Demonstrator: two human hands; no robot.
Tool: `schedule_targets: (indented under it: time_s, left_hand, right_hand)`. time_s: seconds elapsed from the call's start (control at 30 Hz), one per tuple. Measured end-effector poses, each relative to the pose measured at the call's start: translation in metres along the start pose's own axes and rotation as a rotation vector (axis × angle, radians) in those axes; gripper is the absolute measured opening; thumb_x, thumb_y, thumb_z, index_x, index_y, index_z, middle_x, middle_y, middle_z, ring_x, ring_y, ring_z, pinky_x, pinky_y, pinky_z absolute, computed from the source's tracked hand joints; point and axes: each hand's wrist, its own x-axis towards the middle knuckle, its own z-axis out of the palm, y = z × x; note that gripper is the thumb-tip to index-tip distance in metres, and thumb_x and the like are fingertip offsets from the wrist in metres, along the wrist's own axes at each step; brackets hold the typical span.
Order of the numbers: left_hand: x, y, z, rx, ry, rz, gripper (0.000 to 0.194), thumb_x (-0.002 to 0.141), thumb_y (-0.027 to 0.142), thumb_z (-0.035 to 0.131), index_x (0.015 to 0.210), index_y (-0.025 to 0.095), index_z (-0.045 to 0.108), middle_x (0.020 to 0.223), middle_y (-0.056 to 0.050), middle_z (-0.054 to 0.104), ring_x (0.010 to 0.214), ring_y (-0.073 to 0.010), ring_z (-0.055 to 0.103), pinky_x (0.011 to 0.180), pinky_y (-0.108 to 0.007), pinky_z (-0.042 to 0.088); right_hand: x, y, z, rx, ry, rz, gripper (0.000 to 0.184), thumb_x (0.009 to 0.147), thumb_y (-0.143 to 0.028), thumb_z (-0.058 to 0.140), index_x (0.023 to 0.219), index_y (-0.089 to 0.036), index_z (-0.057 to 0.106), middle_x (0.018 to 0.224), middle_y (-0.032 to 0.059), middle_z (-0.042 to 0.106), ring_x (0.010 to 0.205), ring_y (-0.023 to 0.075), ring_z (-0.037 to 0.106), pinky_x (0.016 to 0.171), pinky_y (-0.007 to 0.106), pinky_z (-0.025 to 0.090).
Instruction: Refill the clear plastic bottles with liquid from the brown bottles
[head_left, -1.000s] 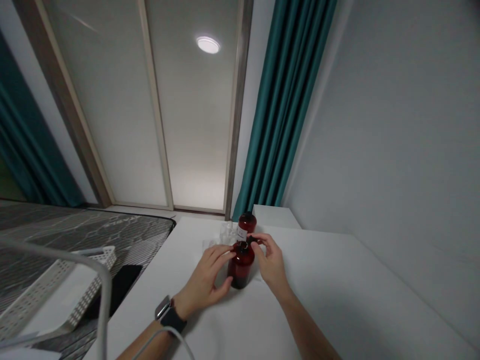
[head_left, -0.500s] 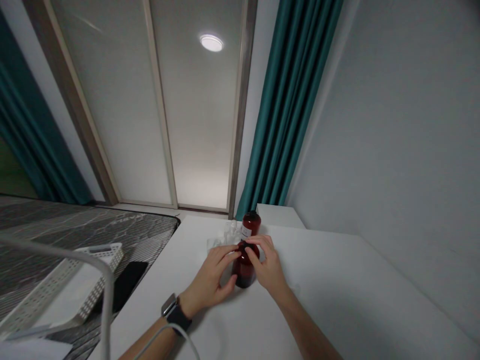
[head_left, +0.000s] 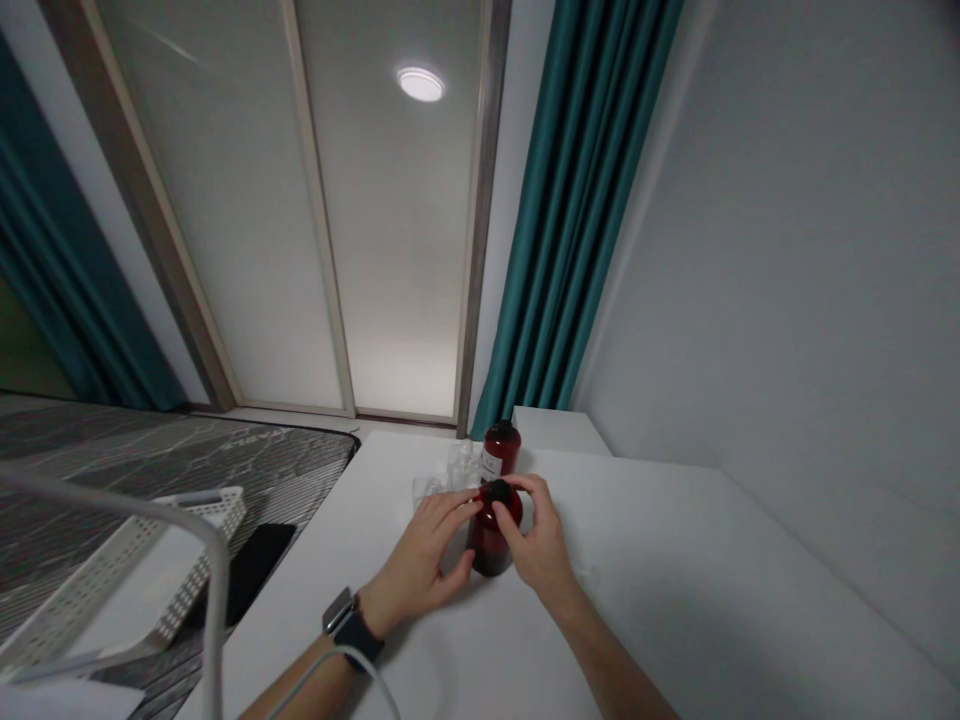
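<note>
An amber-brown bottle (head_left: 491, 548) with a black cap (head_left: 496, 491) stands upright on the white table (head_left: 645, 600). From the left, my left hand (head_left: 424, 550) curves around this bottle, its fingertips at the shoulder and its thumb low by the side. My right hand (head_left: 538, 535) grips the cap between thumb and forefinger. Just behind stands a second amber-brown bottle (head_left: 511, 447) with a white label and a black top. Beside it, to the left, lie clear plastic pieces (head_left: 463, 462), whose kind I cannot make out. A dark watch (head_left: 350, 622) is on my left wrist.
Left of the table, a white perforated basket (head_left: 161, 570) and a black flat item (head_left: 262, 558) rest on a grey patterned surface. A pale curved tube (head_left: 214, 600) crosses the lower left. A white box-like surface (head_left: 562, 430) adjoins the far edge, near a teal curtain (head_left: 577, 220).
My right thumb and forefinger have shifted slightly at the cap, leaving more of it showing. The front bottle has moved a touch to the right. My left hand stays nearly still.
</note>
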Motion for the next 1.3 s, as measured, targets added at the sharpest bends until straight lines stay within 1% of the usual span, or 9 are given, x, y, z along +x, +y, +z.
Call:
schedule_targets:
  time_s: [0.1, 0.33, 0.5, 0.7, 0.8, 0.93, 1.07, 1.17, 1.3]
  left_hand:
    - [-0.001, 0.000, 0.001, -0.001, -0.013, -0.016, 0.059, 0.084, 0.016, 0.053, 0.142, 0.023, 0.039, 0.141, -0.015, 0.052, 0.126, -0.0317, 0.051, 0.105, -0.052, 0.041]
    - [-0.001, 0.001, 0.002, 0.005, 0.006, -0.005, 0.057, 0.086, 0.014, 0.052, 0.141, 0.024, 0.039, 0.141, -0.014, 0.051, 0.126, -0.0303, 0.050, 0.104, -0.051, 0.042]
    - [0.001, 0.002, 0.001, 0.011, 0.016, 0.007, 0.056, 0.087, 0.013, 0.050, 0.141, 0.024, 0.040, 0.141, -0.013, 0.052, 0.126, -0.0285, 0.051, 0.104, -0.048, 0.043]
    - [0.000, 0.004, 0.002, 0.001, 0.014, -0.013, 0.056, 0.086, 0.012, 0.050, 0.140, 0.023, 0.040, 0.141, -0.013, 0.052, 0.126, -0.0292, 0.050, 0.105, -0.050, 0.041]
    - [0.007, 0.005, -0.001, -0.055, 0.051, -0.054, 0.041, 0.090, 0.015, 0.049, 0.131, 0.023, 0.048, 0.133, -0.011, 0.058, 0.122, -0.0280, 0.052, 0.104, -0.049, 0.041]
    - [0.033, 0.004, -0.011, -0.126, 0.109, -0.213, 0.017, 0.095, 0.023, 0.050, 0.109, 0.020, 0.058, 0.107, -0.008, 0.065, 0.106, -0.0260, 0.057, 0.094, -0.044, 0.046]
    - [0.065, 0.001, -0.014, -0.092, 0.000, -0.225, 0.013, 0.090, 0.030, 0.063, 0.099, 0.020, 0.060, 0.100, -0.006, 0.064, 0.098, -0.0254, 0.056, 0.090, -0.042, 0.045]
    - [0.077, -0.003, -0.017, -0.050, -0.079, -0.178, 0.016, 0.087, 0.034, 0.068, 0.095, 0.021, 0.062, 0.098, -0.005, 0.063, 0.097, -0.0251, 0.055, 0.089, -0.040, 0.045]
    - [0.078, -0.012, -0.035, -0.063, -0.194, -0.112, 0.014, 0.094, 0.033, 0.060, 0.102, 0.023, 0.065, 0.106, -0.006, 0.062, 0.104, -0.0250, 0.054, 0.094, -0.039, 0.044]
  right_hand:
    - [-0.001, -0.001, 0.001, -0.006, 0.017, 0.021, 0.027, 0.087, -0.022, 0.060, 0.114, -0.024, 0.058, 0.107, 0.0078, 0.061, 0.104, 0.0239, 0.059, 0.094, 0.042, 0.049]
    - [-0.002, 0.001, 0.003, 0.103, -0.025, 0.061, 0.012, 0.091, -0.021, 0.054, 0.102, -0.024, 0.059, 0.110, 0.0079, 0.067, 0.108, 0.0223, 0.062, 0.097, 0.040, 0.049]
    - [-0.001, 0.003, 0.004, 0.167, -0.044, 0.051, 0.015, 0.090, -0.016, 0.052, 0.102, -0.024, 0.056, 0.112, 0.0072, 0.067, 0.110, 0.0212, 0.062, 0.099, 0.039, 0.048]
    - [-0.004, 0.005, 0.003, 0.045, 0.023, 0.049, 0.030, 0.086, -0.018, 0.058, 0.115, -0.025, 0.056, 0.106, 0.0060, 0.059, 0.102, 0.0221, 0.059, 0.095, 0.040, 0.049]
    - [-0.008, 0.009, 0.003, 0.073, -0.001, 0.069, 0.040, 0.089, -0.019, 0.057, 0.127, -0.025, 0.050, 0.117, 0.0083, 0.059, 0.111, 0.0227, 0.059, 0.101, 0.042, 0.047]
    - [-0.013, 0.013, 0.001, 0.118, -0.069, 0.093, 0.047, 0.092, -0.021, 0.054, 0.137, -0.024, 0.043, 0.131, 0.0104, 0.058, 0.123, 0.0233, 0.056, 0.109, 0.043, 0.043]
    - [-0.013, 0.014, -0.003, 0.133, -0.125, 0.107, 0.052, 0.092, -0.025, 0.057, 0.141, -0.023, 0.040, 0.137, 0.0111, 0.056, 0.128, 0.0242, 0.053, 0.111, 0.043, 0.040]
    - [-0.011, 0.015, -0.005, 0.161, -0.157, 0.118, 0.055, 0.091, -0.027, 0.057, 0.143, -0.023, 0.038, 0.137, 0.0109, 0.058, 0.128, 0.0243, 0.054, 0.110, 0.042, 0.041]
    - [-0.010, 0.015, -0.006, 0.191, -0.157, 0.132, 0.056, 0.089, -0.024, 0.059, 0.142, -0.023, 0.039, 0.134, 0.0100, 0.060, 0.126, 0.0240, 0.056, 0.111, 0.043, 0.040]
